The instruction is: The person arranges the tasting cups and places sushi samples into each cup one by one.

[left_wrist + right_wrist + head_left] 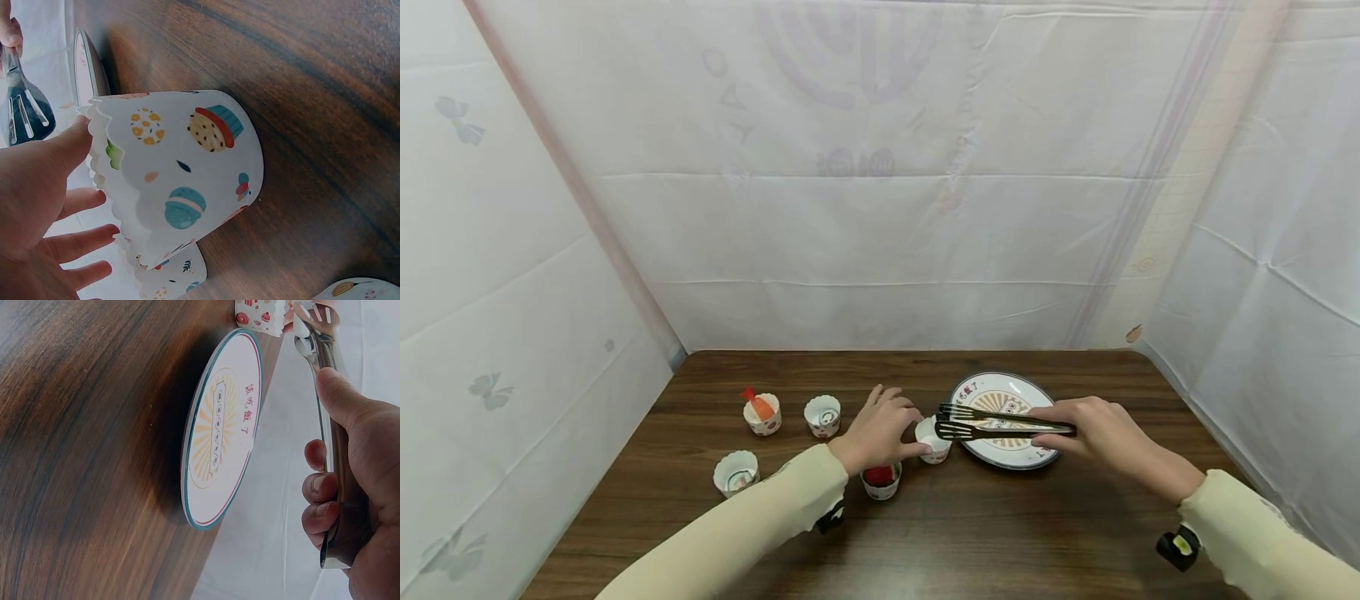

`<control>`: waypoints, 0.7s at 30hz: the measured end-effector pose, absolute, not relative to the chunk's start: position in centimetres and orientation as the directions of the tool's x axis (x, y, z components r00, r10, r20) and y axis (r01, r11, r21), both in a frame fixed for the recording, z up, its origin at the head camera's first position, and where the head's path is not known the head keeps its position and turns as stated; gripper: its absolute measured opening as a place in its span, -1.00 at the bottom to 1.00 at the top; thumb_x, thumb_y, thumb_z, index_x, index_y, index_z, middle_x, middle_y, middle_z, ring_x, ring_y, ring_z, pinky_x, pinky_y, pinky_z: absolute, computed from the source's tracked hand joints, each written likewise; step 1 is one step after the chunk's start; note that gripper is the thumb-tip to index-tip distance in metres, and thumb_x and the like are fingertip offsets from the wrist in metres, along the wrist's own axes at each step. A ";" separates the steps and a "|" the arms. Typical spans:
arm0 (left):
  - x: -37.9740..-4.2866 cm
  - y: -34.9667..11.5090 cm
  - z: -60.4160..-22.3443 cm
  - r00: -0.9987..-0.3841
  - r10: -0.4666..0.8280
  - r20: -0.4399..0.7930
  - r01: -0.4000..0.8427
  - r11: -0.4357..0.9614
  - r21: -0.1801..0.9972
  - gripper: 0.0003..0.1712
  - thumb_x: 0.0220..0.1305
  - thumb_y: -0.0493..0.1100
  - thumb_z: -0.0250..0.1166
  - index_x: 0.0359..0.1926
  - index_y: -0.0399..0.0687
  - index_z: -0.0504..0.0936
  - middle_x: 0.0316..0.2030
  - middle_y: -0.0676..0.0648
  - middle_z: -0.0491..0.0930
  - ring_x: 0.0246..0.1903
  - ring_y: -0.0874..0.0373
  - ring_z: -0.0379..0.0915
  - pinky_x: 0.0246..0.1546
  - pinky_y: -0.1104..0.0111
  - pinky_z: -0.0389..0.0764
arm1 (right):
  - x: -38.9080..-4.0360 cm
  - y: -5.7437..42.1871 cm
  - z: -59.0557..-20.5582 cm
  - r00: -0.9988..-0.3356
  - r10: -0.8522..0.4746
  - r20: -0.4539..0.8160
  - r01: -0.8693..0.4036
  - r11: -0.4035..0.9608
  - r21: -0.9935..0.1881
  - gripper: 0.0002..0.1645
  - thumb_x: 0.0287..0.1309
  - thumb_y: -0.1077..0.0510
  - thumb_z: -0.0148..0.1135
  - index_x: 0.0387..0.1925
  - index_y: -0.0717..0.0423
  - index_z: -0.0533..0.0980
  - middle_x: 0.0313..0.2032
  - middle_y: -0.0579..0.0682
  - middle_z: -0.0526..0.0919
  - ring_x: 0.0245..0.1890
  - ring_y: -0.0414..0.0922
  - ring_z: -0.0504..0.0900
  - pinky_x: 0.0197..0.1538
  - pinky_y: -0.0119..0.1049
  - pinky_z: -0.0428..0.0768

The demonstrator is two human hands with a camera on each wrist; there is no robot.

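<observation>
My left hand, fingers spread and mostly straight, reaches around the left side of a white paper baking cup. Its thumb and fingertips come up to the rim; firm contact is unclear. Under that hand stands another baking cup with something red inside. A printed cup fills much of the left wrist view, a bit of green at its rim. My right hand grips black slotted tongs over a plate. The slotted ends lie above the white cup, slightly apart, nothing visible between them.
On the left of the dark wooden table are a cup holding an orange and red shrimp-like piece, and two cups with small pieces inside. White cloth hangs behind and along both sides.
</observation>
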State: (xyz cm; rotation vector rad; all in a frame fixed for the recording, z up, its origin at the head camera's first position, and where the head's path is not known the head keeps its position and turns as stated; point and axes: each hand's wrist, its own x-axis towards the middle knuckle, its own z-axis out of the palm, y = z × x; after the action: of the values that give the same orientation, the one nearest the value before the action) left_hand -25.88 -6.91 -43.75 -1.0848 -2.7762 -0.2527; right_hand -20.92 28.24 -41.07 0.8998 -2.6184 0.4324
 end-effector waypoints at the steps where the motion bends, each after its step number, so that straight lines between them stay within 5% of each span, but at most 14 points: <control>1: -25.9 -6.9 -43.8 -0.727 0.657 0.201 0.683 0.724 0.102 -0.55 0.27 0.20 0.45 -0.01 0.01 0.76 0.05 -0.07 0.69 0.34 -0.27 0.35 0.40 -0.24 0.18 | -20.9 28.2 -41.1 -0.747 -0.530 0.402 -0.631 0.755 -0.176 -0.54 0.21 -0.18 0.44 0.08 -0.11 0.73 -0.09 -0.10 0.79 -0.45 -0.43 0.59 -0.57 -0.45 0.37; 17: -25.9 -6.9 -43.7 -0.735 0.651 0.188 0.675 0.730 0.111 -0.54 0.28 0.23 0.43 0.00 0.04 0.76 0.06 -0.05 0.68 0.36 -0.26 0.33 0.42 -0.24 0.14 | -21.1 27.9 -41.3 -0.739 -0.530 0.417 -0.632 0.759 -0.156 -0.54 0.21 -0.19 0.44 0.07 -0.10 0.74 -0.09 -0.14 0.79 -0.37 -0.29 0.69 -0.54 -0.40 0.44; 21: -25.9 -6.9 -43.7 -0.734 0.653 0.188 0.676 0.729 0.107 -0.54 0.28 0.23 0.43 0.00 0.04 0.76 0.06 -0.05 0.69 0.35 -0.26 0.33 0.41 -0.24 0.15 | -21.2 27.8 -41.3 -0.740 -0.531 0.413 -0.631 0.761 -0.153 -0.54 0.20 -0.20 0.44 0.07 -0.12 0.74 -0.10 -0.15 0.80 -0.41 -0.38 0.63 -0.54 -0.41 0.44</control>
State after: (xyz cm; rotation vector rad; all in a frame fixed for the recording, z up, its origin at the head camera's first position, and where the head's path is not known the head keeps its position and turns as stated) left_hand -25.90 -6.94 -43.72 -1.0781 -2.7917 -0.2539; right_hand -21.17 27.83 -41.30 0.8921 -2.6115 0.4043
